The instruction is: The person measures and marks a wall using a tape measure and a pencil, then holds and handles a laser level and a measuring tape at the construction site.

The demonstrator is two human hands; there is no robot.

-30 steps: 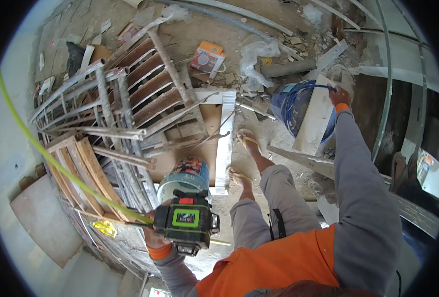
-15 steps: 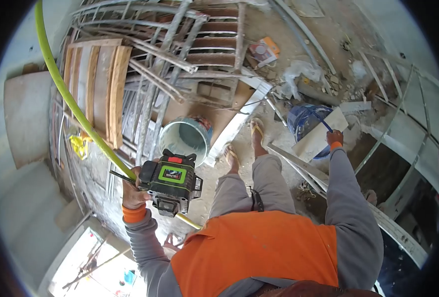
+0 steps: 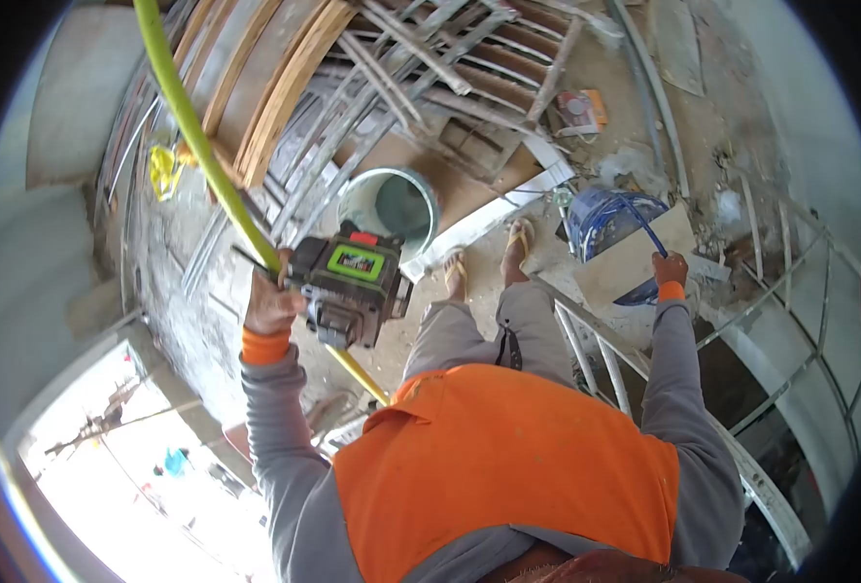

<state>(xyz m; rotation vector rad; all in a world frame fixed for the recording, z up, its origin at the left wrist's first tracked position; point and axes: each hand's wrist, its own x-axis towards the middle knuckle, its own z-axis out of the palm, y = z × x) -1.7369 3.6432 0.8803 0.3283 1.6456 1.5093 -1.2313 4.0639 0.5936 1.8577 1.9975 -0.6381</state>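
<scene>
My left hand (image 3: 273, 303) is closed round a yellow-green pole or hose (image 3: 192, 121) and the side of a black and green laser level (image 3: 348, 282). Which of the two the fingers press on is partly hidden. My right hand (image 3: 670, 267) grips the blue handle (image 3: 641, 225) of a blue bucket (image 3: 596, 209). A pale flat board (image 3: 635, 260) lies across the bucket's mouth, beside the hand. Beyond the level stands a light green bucket (image 3: 361, 199).
Metal frames (image 3: 421, 53) and wooden slats (image 3: 290, 83) are piled at the top. A metal ladder-like frame (image 3: 610, 369) lies right of my legs. An orange and white box (image 3: 580, 111) sits on the floor. A bright opening (image 3: 110, 457) shows at lower left.
The view has swung, so the buckets and piled frames appear further right and the bright opening has come into view. Both hands keep their holds.
</scene>
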